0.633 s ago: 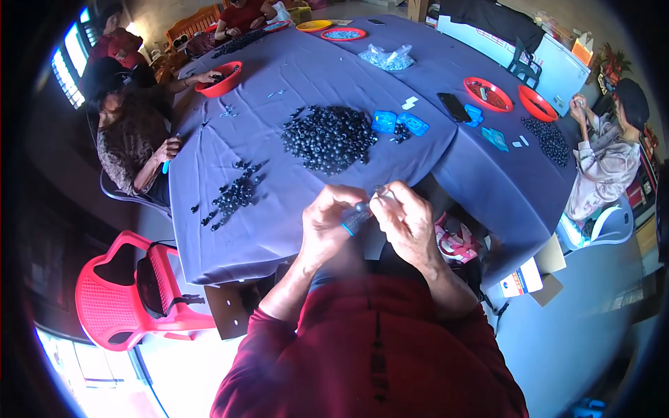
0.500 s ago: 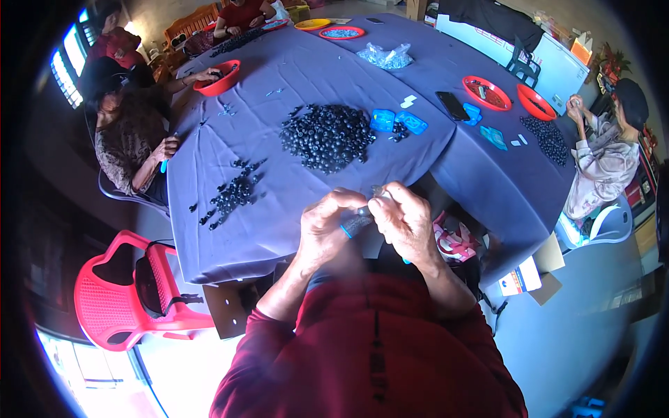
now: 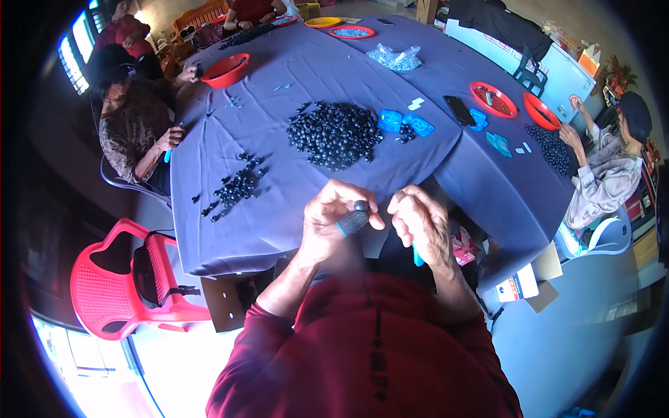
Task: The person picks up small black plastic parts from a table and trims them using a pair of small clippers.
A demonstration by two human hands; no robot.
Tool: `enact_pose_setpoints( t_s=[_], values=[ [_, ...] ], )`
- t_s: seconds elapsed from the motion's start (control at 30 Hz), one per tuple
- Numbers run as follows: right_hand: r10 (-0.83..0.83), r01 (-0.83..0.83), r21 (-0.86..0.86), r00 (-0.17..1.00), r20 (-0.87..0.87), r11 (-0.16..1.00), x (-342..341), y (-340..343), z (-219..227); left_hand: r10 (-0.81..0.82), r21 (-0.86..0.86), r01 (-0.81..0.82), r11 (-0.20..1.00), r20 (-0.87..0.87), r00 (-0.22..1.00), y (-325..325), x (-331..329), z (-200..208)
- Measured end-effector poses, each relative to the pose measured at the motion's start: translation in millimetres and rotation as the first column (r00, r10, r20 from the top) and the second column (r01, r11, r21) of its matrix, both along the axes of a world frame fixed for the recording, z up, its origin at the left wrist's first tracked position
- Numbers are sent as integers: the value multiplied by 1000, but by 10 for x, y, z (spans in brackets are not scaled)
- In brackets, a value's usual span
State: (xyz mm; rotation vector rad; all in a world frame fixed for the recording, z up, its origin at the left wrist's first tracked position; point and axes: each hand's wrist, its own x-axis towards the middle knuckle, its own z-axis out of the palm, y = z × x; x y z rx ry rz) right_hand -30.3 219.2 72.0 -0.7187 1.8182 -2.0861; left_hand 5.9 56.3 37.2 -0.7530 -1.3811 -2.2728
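Two hands up at the near table edge (image 3: 293,240). My left hand (image 3: 333,221) is clenched around a small black part with a blue band (image 3: 353,220), thumb on top. My right hand (image 3: 422,226) grips a blue tool (image 3: 417,258). Big pile of black parts (image 3: 334,134) sits well beyond, mid-table.

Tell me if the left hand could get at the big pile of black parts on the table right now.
Probably not right away: the left hand is pinching a small dark piece. The cloth up to the pile is bare.
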Motion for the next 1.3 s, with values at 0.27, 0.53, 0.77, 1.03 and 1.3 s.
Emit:
enact_pose_setpoints(
  t_s=[0.27,0.53,0.77,1.03,1.3],
  values=[
    [58,-14,131,939,-338,991,17,-2,64,55,-90,-58,994,-28,998,-3,-20,-17],
    [60,90,258,850,-523,962,72,-15,141,-44,62,39,997,73,996,39,5,-33],
    [63,95,282,862,-503,955,88,-24,138,-31,101,22,995,89,995,62,5,-47],
    [18,159,270,831,-556,950,92,-26,48,-34,116,25,993,78,996,82,14,-48],
    [12,166,264,826,-564,950,130,-21,81,-12,68,7,998,82,997,76,22,-41]
  ],
)
